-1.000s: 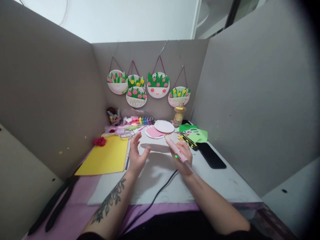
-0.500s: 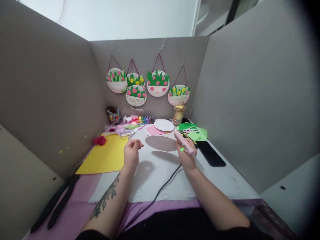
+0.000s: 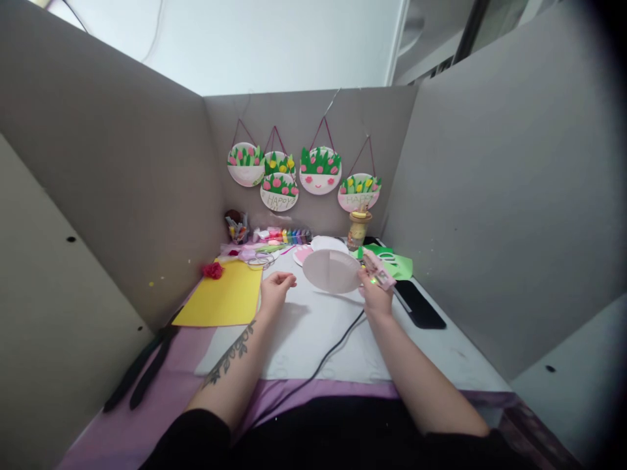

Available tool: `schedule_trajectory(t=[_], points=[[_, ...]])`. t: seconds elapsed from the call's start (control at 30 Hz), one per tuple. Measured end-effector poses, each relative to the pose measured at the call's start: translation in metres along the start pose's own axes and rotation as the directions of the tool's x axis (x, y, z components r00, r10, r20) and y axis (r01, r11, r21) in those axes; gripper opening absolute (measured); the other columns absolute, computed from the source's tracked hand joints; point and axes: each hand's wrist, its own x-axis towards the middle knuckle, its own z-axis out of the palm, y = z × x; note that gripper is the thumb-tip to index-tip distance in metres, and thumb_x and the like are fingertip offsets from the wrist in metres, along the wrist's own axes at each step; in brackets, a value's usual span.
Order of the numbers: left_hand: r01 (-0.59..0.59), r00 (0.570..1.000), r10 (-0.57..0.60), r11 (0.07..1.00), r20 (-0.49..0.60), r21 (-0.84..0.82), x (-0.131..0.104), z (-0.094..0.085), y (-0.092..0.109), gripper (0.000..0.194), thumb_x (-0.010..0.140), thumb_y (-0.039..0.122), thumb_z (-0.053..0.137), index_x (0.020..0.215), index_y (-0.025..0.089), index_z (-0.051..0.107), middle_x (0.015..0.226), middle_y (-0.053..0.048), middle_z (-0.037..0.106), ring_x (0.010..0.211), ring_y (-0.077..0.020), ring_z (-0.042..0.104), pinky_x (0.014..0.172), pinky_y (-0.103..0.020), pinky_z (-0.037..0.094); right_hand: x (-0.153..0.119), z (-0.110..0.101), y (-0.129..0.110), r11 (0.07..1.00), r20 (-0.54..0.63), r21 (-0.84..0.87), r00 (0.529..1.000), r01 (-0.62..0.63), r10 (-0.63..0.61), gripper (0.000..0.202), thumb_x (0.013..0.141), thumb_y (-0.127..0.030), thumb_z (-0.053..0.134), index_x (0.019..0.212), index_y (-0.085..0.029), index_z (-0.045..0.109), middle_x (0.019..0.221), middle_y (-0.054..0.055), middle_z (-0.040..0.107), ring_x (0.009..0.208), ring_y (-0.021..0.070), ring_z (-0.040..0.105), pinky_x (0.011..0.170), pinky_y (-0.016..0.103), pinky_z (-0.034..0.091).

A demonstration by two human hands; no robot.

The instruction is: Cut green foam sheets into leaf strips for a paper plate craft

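My right hand (image 3: 377, 301) grips a pink glue gun (image 3: 380, 270) with a small green light glowing on it. The same hand pinches the right edge of a round paper plate (image 3: 329, 271), tilted up above the white work surface. A black cable (image 3: 327, 358) runs from below the right hand toward my lap. My left hand (image 3: 275, 290) hovers left of the plate, apart from it, thumb and fingertips pressed together. Whatever is between those fingers is hidden or too small to name. Behind the raised plate lie a white plate (image 3: 329, 243) and a pink plate piece (image 3: 301, 255).
Yellow sheet (image 3: 223, 297) and red pompom (image 3: 212, 270) lie left. Green paper (image 3: 399, 266), scissors (image 3: 386, 257) and a black phone (image 3: 422, 307) lie right. Clay packs (image 3: 289, 235) and a cup (image 3: 359, 228) stand behind. Decorated plates (image 3: 321, 171) hang on the grey back panel.
The plate has tilted up, showing more of its face and a crease. The glue gun has turned in my right hand. My left hand stays pinched. The whole view has shifted slightly.
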Motion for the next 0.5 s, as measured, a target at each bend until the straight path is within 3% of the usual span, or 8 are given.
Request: schedule_trajectory(t=[0.1,0.2,0.33,0.4,0.5], points=[[-0.041,0.999,0.041,0.998,-0.005,0.051,0.002,-0.001,-0.008,0.021,0.075,0.033,0.060,0.077,0.013,0.067,0.069,-0.006,0.070,0.059,-0.0178,0.067,0.056,-0.028,0.049,0.003,0.005,-0.002,0.985,-0.025,0.149,0.996,-0.083,0.088,0.050,0.058,-0.036,0.078,0.102,-0.017,0.065,0.096,0.008,0.070,0.077,0.0177,0.064,0.050,0.023,0.047],[-0.116,0.993,0.117,0.987,0.002,0.114,0.003,-0.002,-0.016,0.020,0.080,0.028,0.053,0.086,0.015,0.068,0.078,-0.007,0.071,0.070,-0.0189,0.068,0.068,-0.034,0.053,0.008,0.009,0.001,0.971,-0.043,0.236,0.998,-0.035,0.047,0.048,0.053,-0.031,0.080,0.097,-0.018,0.065,0.094,0.005,0.070,0.083,0.0168,0.065,0.061,0.024,0.052],[-0.236,0.970,0.244,0.952,-0.019,0.193,0.005,-0.005,-0.018,0.015,0.073,0.015,0.058,0.077,0.021,0.071,0.102,-0.007,0.071,0.108,-0.0235,0.060,0.100,-0.044,0.042,0.012,0.010,0.008,0.960,-0.047,0.280,0.998,-0.015,0.030,0.045,0.053,-0.030,0.079,0.094,-0.018,0.063,0.096,0.004,0.070,0.089,0.0165,0.065,0.072,0.026,0.054],[-0.300,0.946,0.320,0.922,-0.047,0.247,0.006,-0.007,-0.015,0.015,0.071,0.014,0.062,0.078,0.022,0.072,0.117,-0.007,0.066,0.120,-0.0246,0.052,0.108,-0.046,0.033,0.013,0.009,0.011,0.957,-0.044,0.290,0.998,-0.024,0.038,0.045,0.053,-0.029,0.079,0.094,-0.017,0.063,0.096,0.004,0.070,0.087,0.0166,0.065,0.072,0.027,0.054],[-0.353,0.922,0.385,0.882,-0.046,0.313,0.005,-0.008,-0.013,0.007,0.073,0.023,0.065,0.077,0.021,0.071,0.107,-0.008,0.069,0.106,-0.0233,0.060,0.101,-0.042,0.040,0.015,0.008,0.014,0.954,-0.030,0.299,0.999,-0.032,0.043,0.046,0.053,-0.028,0.079,0.095,-0.017,0.063,0.096,0.003,0.070,0.086,0.0165,0.065,0.072,0.027,0.055]])
